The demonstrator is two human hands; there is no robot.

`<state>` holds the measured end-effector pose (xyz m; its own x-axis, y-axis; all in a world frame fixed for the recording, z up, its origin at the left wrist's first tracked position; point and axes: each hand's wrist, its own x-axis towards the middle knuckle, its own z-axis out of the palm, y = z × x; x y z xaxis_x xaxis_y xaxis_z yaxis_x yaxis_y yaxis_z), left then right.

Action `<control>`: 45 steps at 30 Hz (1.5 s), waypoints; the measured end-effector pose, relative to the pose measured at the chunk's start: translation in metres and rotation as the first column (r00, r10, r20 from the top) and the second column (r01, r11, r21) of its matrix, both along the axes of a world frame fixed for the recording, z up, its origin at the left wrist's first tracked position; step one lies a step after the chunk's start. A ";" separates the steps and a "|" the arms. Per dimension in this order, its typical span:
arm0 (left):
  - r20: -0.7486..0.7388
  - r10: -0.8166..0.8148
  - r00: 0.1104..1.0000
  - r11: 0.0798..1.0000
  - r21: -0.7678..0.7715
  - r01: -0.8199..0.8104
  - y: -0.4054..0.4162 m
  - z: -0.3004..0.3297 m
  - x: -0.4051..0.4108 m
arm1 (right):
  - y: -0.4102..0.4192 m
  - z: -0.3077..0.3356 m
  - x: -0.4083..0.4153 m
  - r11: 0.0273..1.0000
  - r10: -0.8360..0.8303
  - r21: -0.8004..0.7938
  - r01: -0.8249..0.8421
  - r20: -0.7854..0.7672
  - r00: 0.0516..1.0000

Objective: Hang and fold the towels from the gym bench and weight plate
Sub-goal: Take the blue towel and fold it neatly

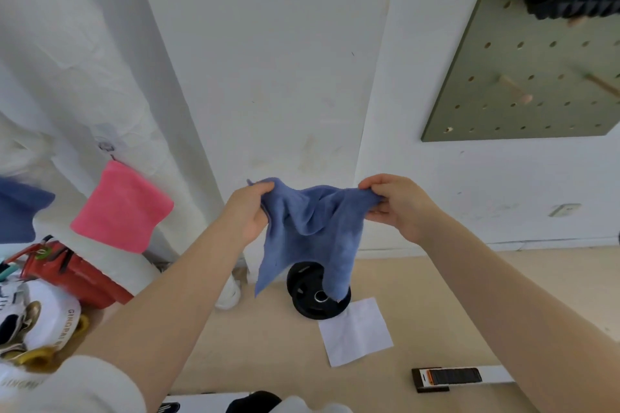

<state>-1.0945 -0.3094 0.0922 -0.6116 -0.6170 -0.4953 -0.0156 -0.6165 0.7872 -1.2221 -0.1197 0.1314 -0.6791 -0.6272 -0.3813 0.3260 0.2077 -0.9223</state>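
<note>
Towel work first: I have the soft blue terry towel [310, 228] up in the air between both hands, in front of the white wall and above the black round weight plate [315, 292] lying on the beige floor. My left hand [248, 211] has its fingers curled round one bunched top corner; my right hand [396, 203] pinches the other top edge between thumb and fingers. The cloth sags in the middle and hangs in two uneven points, so it is not yet squared.

To do this step well, I judge I should slide each grip out to the true corners and pull them apart until the top edge runs straight and taut, then let the weight of the cloth drop the creases out before folding or hanging it. Pinching only one layer at each corner would stop it twisting.

The fabric looks plush, limp and matte, with no stiffness. A pink square towel [122, 208] of similar nap hangs by one corner from a small hook [106, 147] on the wall at left. The plate looks hard, with a metal-ringed centre hole. A flat white sheet [355, 332] lies just beside it.
</note>
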 end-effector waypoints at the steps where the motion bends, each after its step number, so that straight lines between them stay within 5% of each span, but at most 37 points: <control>1: -0.008 -0.033 0.999 0.998 -0.051 0.033 0.005 0.004 -0.002 | 0.000 0.005 0.003 0.998 0.048 -0.047 -0.047 0.011 0.999; 4: -0.052 -0.157 0.986 0.972 -0.186 0.145 0.017 0.013 -0.006 | 0.002 0.019 0.011 0.961 0.258 -0.081 -0.265 -0.081 0.963; 7: -0.093 -0.229 0.969 0.926 -0.328 0.188 0.032 0.023 -0.007 | -0.001 0.028 0.021 0.890 0.451 0.121 -0.439 -0.360 0.817; 9: -0.089 -0.253 0.963 0.901 -0.385 0.201 0.042 0.029 -0.006 | -0.005 0.029 0.028 0.902 0.430 0.226 -0.369 -0.556 0.711; 12: -0.122 -0.349 0.929 0.874 -0.399 0.276 0.055 0.034 -0.006 | -0.010 0.026 0.031 0.957 0.284 0.176 -0.231 -0.731 0.620; 15: -0.162 -0.408 0.899 0.864 -0.387 0.322 0.060 0.039 -0.007 | -0.009 0.025 0.028 0.986 0.155 0.112 -0.124 -0.890 0.429; 23: -0.122 -0.346 0.930 0.874 -0.402 0.272 0.065 0.046 -0.013 | -0.006 0.028 0.046 0.947 0.305 0.262 -0.185 -0.916 0.261; 28: -0.150 -0.474 0.868 0.829 -0.407 0.383 0.070 0.045 -0.004 | -0.010 0.032 0.043 0.989 0.144 0.137 -0.047 -0.897 0.419; 32: -0.260 -0.513 0.818 0.849 -0.294 0.439 0.070 0.048 0.003 | -0.013 0.032 0.047 0.977 0.151 0.197 0.086 -0.913 0.380; 34: -0.236 -0.567 0.789 0.799 -0.389 0.458 0.071 0.049 0.006 | -0.014 0.033 0.046 0.961 0.159 0.233 0.149 -0.906 0.392; 36: -0.151 -0.569 0.809 0.733 -0.539 0.415 0.070 0.048 0.010 | -0.016 0.034 0.044 0.968 0.111 0.209 0.140 -0.855 0.506; 38: -0.082 -0.495 0.865 0.728 -0.583 0.361 0.069 0.049 0.010 | -0.019 0.036 0.044 0.988 0.033 0.126 0.088 -0.733 0.680; 40: -0.062 -0.423 0.904 0.742 -0.596 0.307 0.065 0.047 0.010 | -0.019 0.035 0.043 0.998 -0.006 0.038 0.041 -0.654 0.756; 42: -0.093 -0.372 0.924 0.766 -0.593 0.249 0.059 0.048 0.011 | -0.013 0.032 0.039 0.997 0.075 0.061 -0.046 -0.676 0.733; 45: -0.174 -0.283 0.943 0.841 -0.517 0.157 0.046 0.048 0.013 | 0.001 0.024 0.025 0.914 0.406 0.317 -0.254 -0.698 0.590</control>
<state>-1.0814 -0.2630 0.1407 -0.8187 -0.5741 0.0103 0.1189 -0.1520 0.9812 -1.1968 -0.1184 0.1554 -0.5341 -0.8449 0.0297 -0.5669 0.3318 -0.7540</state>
